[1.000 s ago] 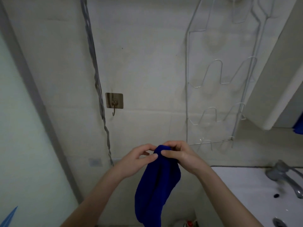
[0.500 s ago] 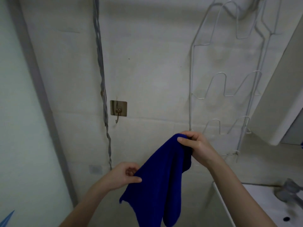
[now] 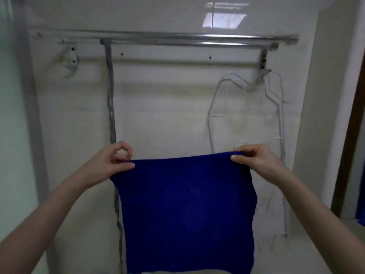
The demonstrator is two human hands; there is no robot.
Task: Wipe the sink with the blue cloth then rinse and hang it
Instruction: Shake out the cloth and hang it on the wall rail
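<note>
The left hand (image 3: pixel 110 162) pinches the upper left corner of the blue cloth (image 3: pixel 185 210) between thumb and curled fingers (image 3: pixel 124 148), and the right hand (image 3: pixel 256 161) pinches the upper right corner the same way, thumb on the near face and fingers (image 3: pixel 249 150) folded over the top edge. A second ago both hands met at one bunched peak of the cloth. Half a second ago the right hand held that peak high while the left gripped a lower edge, so the fabric hung in a slanted fold. Now the hands are well apart and nearly level. The top edge is stretched between them, and the cloth hangs as a flat, almost square sheet in front of the wall (image 3: pixel 167 115), its lower edge running out of view at the bottom. Both forearms reach up from the lower corners. The view has also lifted since then: a metal towel rail (image 3: pixel 167 39) now runs across the wall well above the cloth, apart from it, with a white bracket (image 3: pixel 69 60) below its left end. The braided cable (image 3: pixel 111 107) drops from the rail and passes behind the left hand. The white wire rack (image 3: pixel 276 115) hangs from the rail's right end, behind the right hand.
</note>
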